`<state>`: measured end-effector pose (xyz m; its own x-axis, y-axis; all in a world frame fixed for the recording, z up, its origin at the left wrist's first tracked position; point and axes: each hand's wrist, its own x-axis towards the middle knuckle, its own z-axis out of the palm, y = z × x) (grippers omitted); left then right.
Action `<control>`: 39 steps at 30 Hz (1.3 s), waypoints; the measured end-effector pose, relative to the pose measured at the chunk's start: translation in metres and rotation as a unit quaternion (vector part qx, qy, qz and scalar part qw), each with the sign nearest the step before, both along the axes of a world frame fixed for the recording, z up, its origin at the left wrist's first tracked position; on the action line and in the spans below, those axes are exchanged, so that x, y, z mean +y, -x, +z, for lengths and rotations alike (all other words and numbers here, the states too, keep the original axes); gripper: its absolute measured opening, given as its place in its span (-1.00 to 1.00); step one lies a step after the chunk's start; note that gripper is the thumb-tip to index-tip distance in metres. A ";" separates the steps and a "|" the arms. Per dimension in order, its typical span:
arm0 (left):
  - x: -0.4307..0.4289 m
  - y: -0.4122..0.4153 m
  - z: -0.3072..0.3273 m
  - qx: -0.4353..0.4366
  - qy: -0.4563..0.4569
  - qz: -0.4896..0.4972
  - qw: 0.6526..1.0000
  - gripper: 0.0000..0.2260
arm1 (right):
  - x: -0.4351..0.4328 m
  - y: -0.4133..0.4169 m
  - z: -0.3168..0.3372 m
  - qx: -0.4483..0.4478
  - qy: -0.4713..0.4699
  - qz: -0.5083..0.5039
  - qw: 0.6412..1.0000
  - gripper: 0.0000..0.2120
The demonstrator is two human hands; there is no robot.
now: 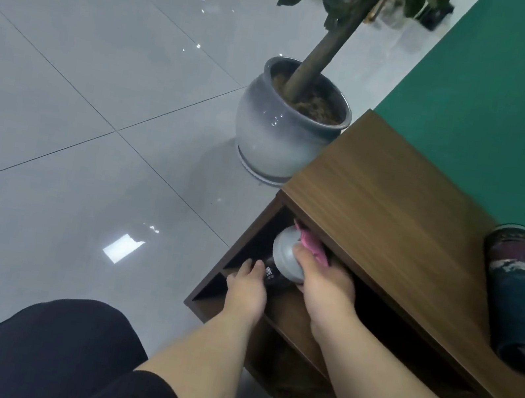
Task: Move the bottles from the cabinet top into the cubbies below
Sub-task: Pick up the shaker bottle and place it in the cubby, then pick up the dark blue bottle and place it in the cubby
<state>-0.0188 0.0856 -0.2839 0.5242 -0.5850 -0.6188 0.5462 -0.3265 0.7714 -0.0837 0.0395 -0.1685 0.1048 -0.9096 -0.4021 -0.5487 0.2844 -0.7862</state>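
Note:
A dark bottle with a grey lid (282,257) stands at the mouth of the upper left cubby of the brown wooden cabinet (393,200). My right hand (326,287) grips it around the lid. My left hand (246,288) rests against its dark lower body, fingers curled on it. Something pink (311,241) shows just behind the lid inside the cubby. A dark blue patterned bottle (523,294) stands on the cabinet top at the right edge of the view.
A grey ceramic pot with a tree (283,126) stands on the tiled floor just left of the cabinet. A green wall (516,85) runs behind the cabinet. My dark-clothed knee (54,355) is at the lower left.

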 end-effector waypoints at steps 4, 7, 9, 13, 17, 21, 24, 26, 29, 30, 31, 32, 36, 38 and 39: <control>-0.007 -0.003 0.001 -0.010 0.010 -0.001 1.000 -0.54 | -0.010 -0.011 -0.007 0.015 -0.007 0.009 1.000 -0.76; -0.008 -0.005 0.007 0.021 0.018 0.012 1.000 -0.53 | -0.016 -0.017 -0.011 0.007 -0.004 0.020 1.000 -0.79; -0.007 -0.006 0.006 0.016 0.026 0.013 0.999 -0.51 | -0.019 -0.019 -0.013 0.000 0.002 0.028 1.000 -0.83; -0.008 -0.006 0.008 -0.016 0.024 -0.003 1.000 -0.51 | -0.021 -0.018 -0.019 -0.016 0.000 0.063 0.998 -0.91; 0.002 -0.006 0.002 -0.010 0.009 0.005 1.000 -0.30 | -0.016 -0.014 -0.014 -0.055 -0.024 0.067 0.996 -0.79; 0.015 -0.003 0.012 -0.014 -0.028 0.002 1.000 -0.48 | -0.003 -0.002 0.002 -0.036 -0.025 0.066 0.997 -0.45; 0.024 0.003 0.026 -0.019 -0.048 -0.041 0.998 -0.53 | 0.015 0.020 0.019 -0.037 -0.022 0.084 0.996 -0.18; 0.026 0.014 0.029 -0.017 -0.041 -0.091 0.995 -0.47 | 0.035 0.042 0.031 -0.011 -0.028 0.143 0.989 -0.33; 0.025 0.030 0.037 0.004 -0.027 -0.129 0.991 -0.27 | 0.062 0.079 0.047 0.006 -0.015 0.235 0.972 -0.72; 0.029 0.035 0.054 0.030 -0.019 -0.145 0.989 -0.28 | 0.071 0.090 0.056 0.006 0.012 0.241 0.970 -0.77; 0.034 0.041 0.072 0.049 -0.006 -0.163 0.985 -0.35 | 0.076 0.101 0.067 0.003 0.043 0.232 0.972 -0.78; 0.035 0.046 0.079 0.070 0.011 -0.183 0.981 -0.42 | 0.079 0.110 0.080 0.003 0.079 0.213 0.974 -0.79; 0.042 0.064 0.105 0.081 0.055 -0.201 0.975 -0.52 | 0.064 0.144 0.131 0.066 0.298 0.113 0.946 -0.82; 0.048 0.074 0.111 0.087 0.058 -0.192 0.976 -0.58 | 0.039 0.159 0.147 0.166 0.359 0.077 0.915 -0.66; 0.051 0.079 0.113 0.090 0.053 -0.192 0.976 -0.59 | 0.025 0.167 0.152 0.208 0.374 0.056 0.902 -0.52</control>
<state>-0.0975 0.1371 -0.1714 0.1418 -0.7822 -0.6067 0.5296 -0.4579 0.7141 -0.2506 0.0644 -0.0166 0.1936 -0.9360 0.2941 -0.8325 -0.3153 -0.4556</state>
